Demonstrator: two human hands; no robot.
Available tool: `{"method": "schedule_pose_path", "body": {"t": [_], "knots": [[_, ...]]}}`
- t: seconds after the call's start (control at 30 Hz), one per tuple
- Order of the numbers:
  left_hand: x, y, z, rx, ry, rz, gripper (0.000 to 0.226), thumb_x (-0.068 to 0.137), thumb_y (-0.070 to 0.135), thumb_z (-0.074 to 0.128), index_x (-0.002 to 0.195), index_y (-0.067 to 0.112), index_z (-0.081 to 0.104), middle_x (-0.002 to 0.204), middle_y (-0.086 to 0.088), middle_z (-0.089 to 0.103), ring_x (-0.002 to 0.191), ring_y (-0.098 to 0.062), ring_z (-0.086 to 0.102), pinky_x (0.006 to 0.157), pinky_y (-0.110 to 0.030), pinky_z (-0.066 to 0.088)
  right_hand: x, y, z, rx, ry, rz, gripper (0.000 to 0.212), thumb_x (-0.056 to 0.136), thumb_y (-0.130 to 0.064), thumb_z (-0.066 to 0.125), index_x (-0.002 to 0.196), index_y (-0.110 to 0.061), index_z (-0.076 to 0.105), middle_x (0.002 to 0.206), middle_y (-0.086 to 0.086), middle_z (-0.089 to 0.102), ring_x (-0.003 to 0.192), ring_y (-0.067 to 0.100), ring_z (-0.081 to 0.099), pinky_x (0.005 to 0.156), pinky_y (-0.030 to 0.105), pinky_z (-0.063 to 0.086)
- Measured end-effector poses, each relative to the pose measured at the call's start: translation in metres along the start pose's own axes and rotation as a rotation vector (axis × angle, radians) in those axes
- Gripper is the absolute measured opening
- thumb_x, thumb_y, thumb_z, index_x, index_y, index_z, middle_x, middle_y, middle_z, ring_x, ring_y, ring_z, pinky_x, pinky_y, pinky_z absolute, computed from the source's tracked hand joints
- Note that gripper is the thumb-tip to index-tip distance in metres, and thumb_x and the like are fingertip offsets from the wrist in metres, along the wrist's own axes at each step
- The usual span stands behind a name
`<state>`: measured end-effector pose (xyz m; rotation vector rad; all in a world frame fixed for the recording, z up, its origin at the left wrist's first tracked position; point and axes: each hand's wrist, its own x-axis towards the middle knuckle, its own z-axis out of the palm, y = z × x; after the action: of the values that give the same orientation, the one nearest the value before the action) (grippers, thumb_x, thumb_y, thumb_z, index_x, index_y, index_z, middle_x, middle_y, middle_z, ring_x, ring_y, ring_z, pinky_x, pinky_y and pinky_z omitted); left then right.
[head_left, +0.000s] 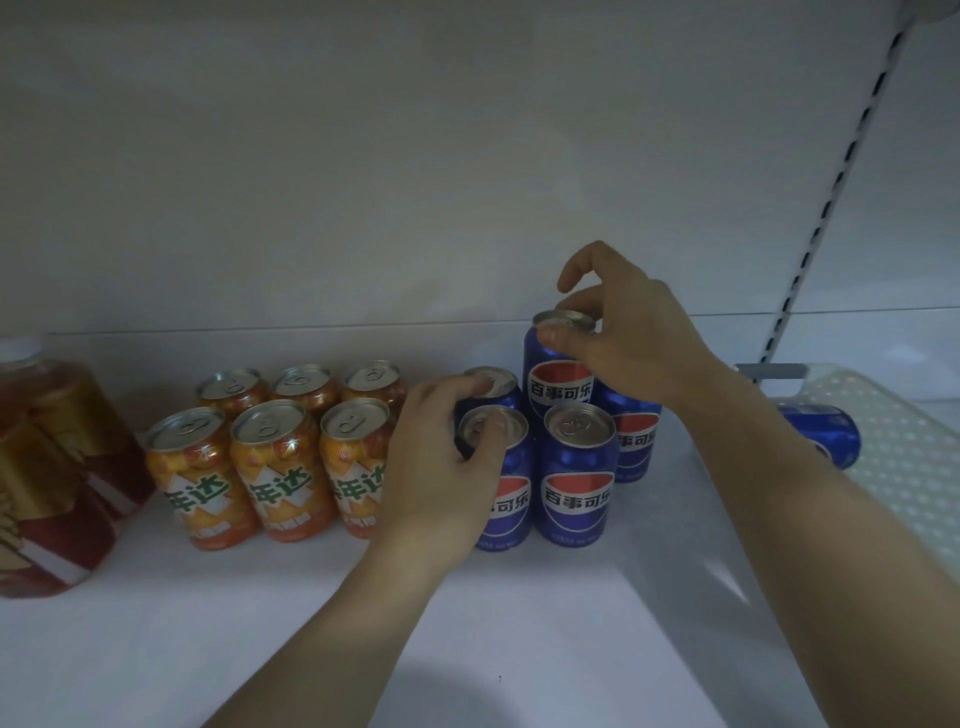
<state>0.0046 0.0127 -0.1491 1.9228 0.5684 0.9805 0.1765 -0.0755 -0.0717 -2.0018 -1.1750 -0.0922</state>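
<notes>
The raised blue can (558, 384) stands upright, with its long axis vertical, its lid up and its red, white and blue logo facing the camera. It sits in the back row of a cluster of blue cans on the white shelf (208, 623), and its lid is well above theirs. Its base is hidden behind the front-right blue can (576, 478), so what it rests on cannot be told.

The right hand (623, 332) holds it from above. The grip is narrow, with the thumb on the near rim and fingers on the far rim, while the index finger arches free above. That hand covers part of the lid.

The left hand (441, 467) curls over the lid of the front-left blue can (506, 504), with one fingertip reaching the lid of the back-left blue can (493, 384). It hides much of both. The back-right blue can (631, 441) shows only partly, behind the right wrist.

Left of the cluster six orange cans (280, 467) stand upright in two rows. Further left a red-labelled bottle (52, 467) is cut off by the frame edge.

To the right another blue can (826, 431) lies on its side in a white perforated tray (893, 457), partly hidden by the forearm.
</notes>
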Motion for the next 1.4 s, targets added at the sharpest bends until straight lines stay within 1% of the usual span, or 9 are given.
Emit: {"method": "schedule_pose_path", "body": {"t": [0.13, 0.3, 0.47, 0.63, 0.8, 0.93, 1.07, 1.2, 1.4], "knots": [[0.0, 0.001, -0.001, 0.053, -0.003, 0.017, 0.021, 0.092, 0.026, 0.064, 0.107, 0.041, 0.063, 0.114, 0.019, 0.056, 0.106, 0.009, 0.054, 0.094, -0.027, 0.054, -0.001, 0.004, 0.003, -0.05, -0.046, 0.008, 0.043, 0.087, -0.034, 0.083, 0.11, -0.031, 0.047, 0.11, -0.001, 0.077, 0.088, 0.014, 0.069, 0.066, 0.014, 0.042], [0.001, 0.001, -0.001, 0.049, -0.006, 0.006, 0.012, 0.092, 0.024, 0.066, 0.095, 0.034, 0.07, 0.107, 0.017, 0.058, 0.103, 0.005, 0.056, 0.091, -0.034, 0.056, -0.005, 0.007, 0.005, -0.107, -0.129, 0.013, 0.046, 0.086, -0.033, 0.083, 0.113, -0.03, 0.046, 0.099, -0.007, 0.071, 0.087, 0.014, 0.067, 0.066, 0.016, 0.042], [0.001, 0.0, -0.001, 0.044, -0.02, -0.004, 0.01, 0.093, 0.026, 0.065, 0.094, 0.034, 0.07, 0.107, 0.017, 0.058, 0.102, 0.004, 0.057, 0.091, -0.037, 0.056, -0.006, 0.01, 0.007, -0.153, -0.191, 0.011, 0.049, 0.084, -0.032, 0.084, 0.116, -0.031, 0.046, 0.104, -0.002, 0.076, 0.091, 0.016, 0.069, 0.079, 0.034, 0.053], [0.002, -0.001, -0.002, 0.048, -0.03, -0.003, 0.01, 0.093, 0.026, 0.063, 0.096, 0.032, 0.071, 0.108, 0.015, 0.059, 0.103, 0.003, 0.057, 0.092, -0.037, 0.056, -0.005, 0.012, 0.01, -0.159, -0.235, 0.038, 0.052, 0.082, -0.037, 0.086, 0.117, -0.032, 0.048, 0.102, -0.004, 0.076, 0.087, 0.011, 0.069, 0.075, 0.031, 0.054], [0.002, -0.002, -0.001, 0.043, -0.033, -0.005, 0.01, 0.094, 0.025, 0.064, 0.096, 0.033, 0.07, 0.108, 0.015, 0.059, 0.103, 0.001, 0.057, 0.092, -0.038, 0.056, -0.003, 0.012, 0.01, -0.158, -0.276, 0.067, 0.052, 0.083, -0.038, 0.085, 0.123, -0.036, 0.051, 0.11, -0.002, 0.074, 0.097, 0.015, 0.068, 0.078, 0.027, 0.049], [0.002, -0.001, -0.002, 0.041, -0.03, 0.006, 0.012, 0.094, 0.025, 0.063, 0.093, 0.035, 0.069, 0.107, 0.014, 0.059, 0.103, 0.0, 0.058, 0.091, -0.038, 0.056, -0.002, 0.007, 0.002, -0.09, -0.205, 0.111, 0.037, 0.093, -0.047, 0.072, 0.124, -0.031, 0.059, 0.11, -0.005, 0.068, 0.099, 0.014, 0.065, 0.078, 0.024, 0.044], [0.001, 0.0, -0.002, 0.029, -0.033, -0.003, 0.012, 0.094, 0.026, 0.063, 0.092, 0.036, 0.069, 0.108, 0.014, 0.06, 0.102, 0.001, 0.058, 0.091, -0.038, 0.056, -0.004, 0.009, -0.012, -0.13, -0.068, 0.096, 0.023, 0.101, -0.032, 0.063, 0.123, -0.026, 0.063, 0.124, 0.0, 0.066, 0.103, 0.014, 0.061, 0.079, 0.023, 0.045], [0.001, 0.0, -0.002, 0.051, -0.03, 0.007, 0.018, 0.095, 0.023, 0.063, 0.089, 0.041, 0.066, 0.107, 0.014, 0.059, 0.101, 0.005, 0.056, 0.089, -0.032, 0.055, -0.01, 0.019, -0.013, -0.238, -0.184, 0.215, 0.031, 0.1, -0.024, 0.065, 0.13, -0.022, 0.061, 0.14, 0.007, 0.057, 0.111, 0.02, 0.054, 0.088, 0.03, 0.039], [0.001, 0.0, -0.002, 0.048, -0.036, 0.006, 0.014, 0.096, 0.023, 0.063, 0.093, 0.036, 0.068, 0.109, 0.013, 0.06, 0.101, 0.003, 0.057, 0.087, -0.028, 0.056, -0.013, 0.024, -0.009, -0.235, -0.232, 0.275, 0.034, 0.096, -0.015, 0.068, 0.129, -0.021, 0.06, 0.136, 0.006, 0.059, 0.106, 0.019, 0.053, 0.084, 0.031, 0.042]]}}
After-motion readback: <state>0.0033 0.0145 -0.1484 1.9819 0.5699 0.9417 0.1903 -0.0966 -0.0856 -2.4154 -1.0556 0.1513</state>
